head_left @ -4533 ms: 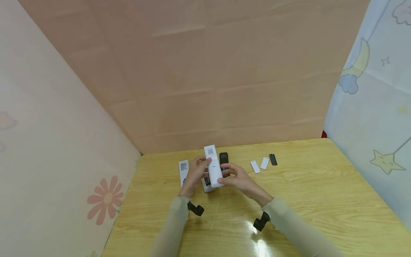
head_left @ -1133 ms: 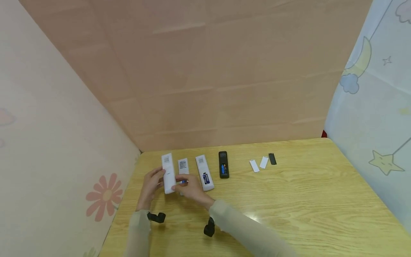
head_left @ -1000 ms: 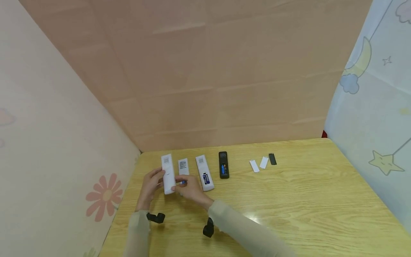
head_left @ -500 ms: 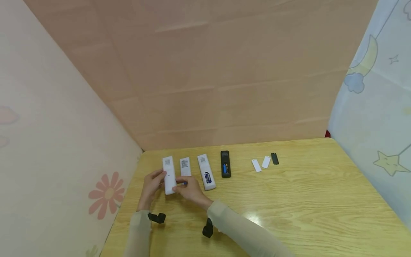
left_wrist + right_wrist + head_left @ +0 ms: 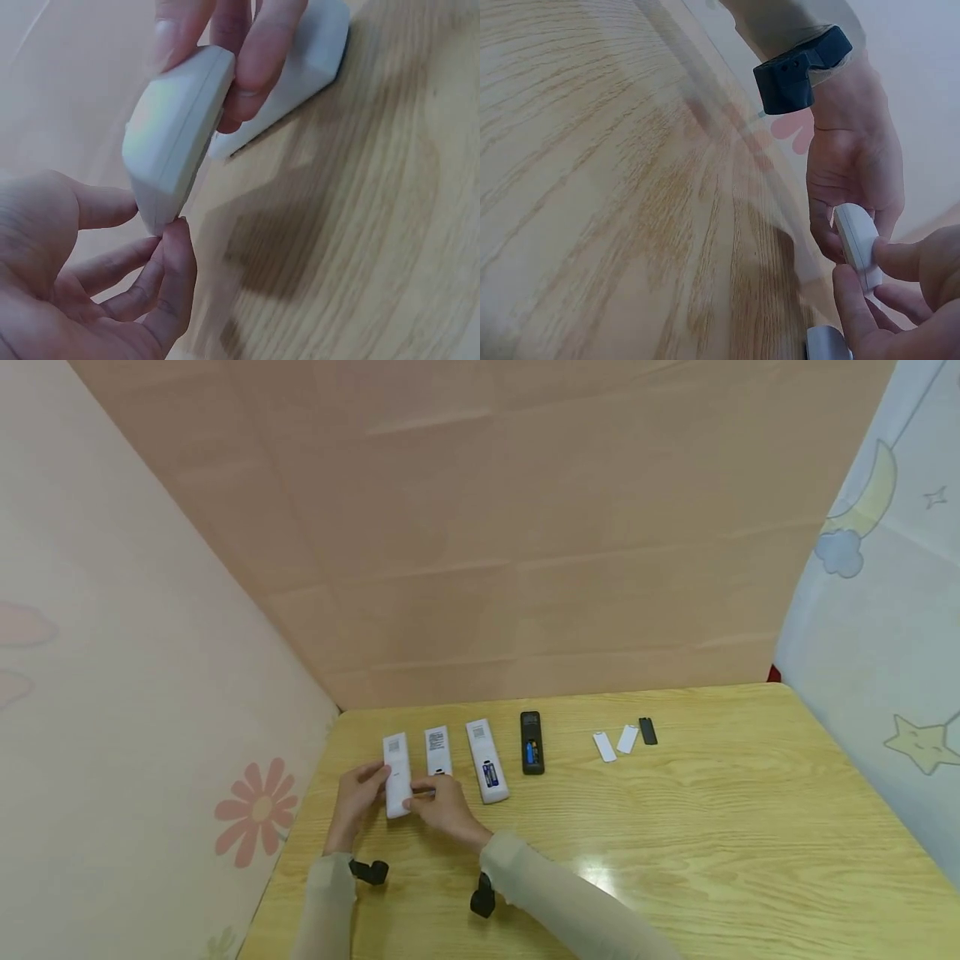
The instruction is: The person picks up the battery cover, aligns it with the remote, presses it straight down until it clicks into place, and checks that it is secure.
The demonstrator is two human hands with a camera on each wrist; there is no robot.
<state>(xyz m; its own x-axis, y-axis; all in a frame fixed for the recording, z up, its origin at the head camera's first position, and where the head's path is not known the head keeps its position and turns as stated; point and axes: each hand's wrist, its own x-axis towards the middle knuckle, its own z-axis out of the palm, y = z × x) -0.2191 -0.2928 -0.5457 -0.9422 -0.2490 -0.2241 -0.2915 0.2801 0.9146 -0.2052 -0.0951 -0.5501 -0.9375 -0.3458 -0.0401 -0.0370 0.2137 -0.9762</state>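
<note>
The white remote control (image 5: 397, 777) is located left of centre in the lower half of the head view, held above the table (image 5: 675, 827). The left hand (image 5: 356, 797) grips its left edge between thumb and fingers; the right hand (image 5: 447, 808) pinches its lower right edge. The labelled remote (image 5: 437, 742) alongside is partly hidden, so its lower end is unclear. Further right: a third white remote (image 5: 482, 745) and a black remote (image 5: 531, 729), batteries (image 5: 490, 774) exposed, then three loose covers (image 5: 604, 747).

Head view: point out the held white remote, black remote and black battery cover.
Held white remote (image 5: 399, 783), head view: middle of its back.
Black remote (image 5: 531, 733), head view: back, near the middle.
Black battery cover (image 5: 648, 732), head view: its middle.
</note>
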